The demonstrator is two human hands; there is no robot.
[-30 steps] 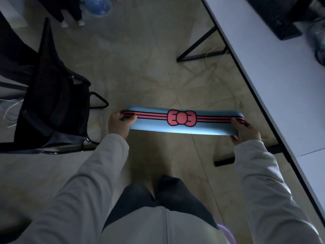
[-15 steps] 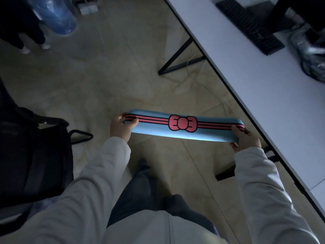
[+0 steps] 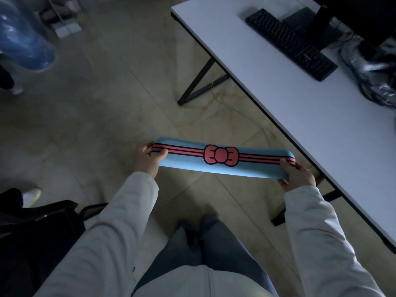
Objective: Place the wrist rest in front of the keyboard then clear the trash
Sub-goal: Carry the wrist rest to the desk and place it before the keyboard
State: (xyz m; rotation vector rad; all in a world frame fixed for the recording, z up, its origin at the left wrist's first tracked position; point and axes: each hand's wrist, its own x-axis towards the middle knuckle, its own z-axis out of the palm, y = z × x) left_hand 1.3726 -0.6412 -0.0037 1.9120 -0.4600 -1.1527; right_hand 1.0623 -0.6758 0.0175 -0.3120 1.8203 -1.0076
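Item: wrist rest (image 3: 222, 160), long blue pad with red stripes and a red bow printed at its middle.
Location: held in the air over the floor, beside the near edge of the surface (image 3: 300, 103), not yet on it.
Left hand (image 3: 147, 159): closed on the left end, thumb on top.
Right hand (image 3: 296, 175): closed on the right end, thumb on top.
Handling, judged: light; keeps nearly straight across the span, so fairly firm, probably cushioned; not fragile; fabric-like face, unlikely to slip.
Best hold: both ends, as now, keeps it level.
Destination: bare strip just in front of the keyboard (image 3: 289, 42).
Trash: crumpled plastic wrapping (image 3: 372, 69), right of the keyboard, untouched.
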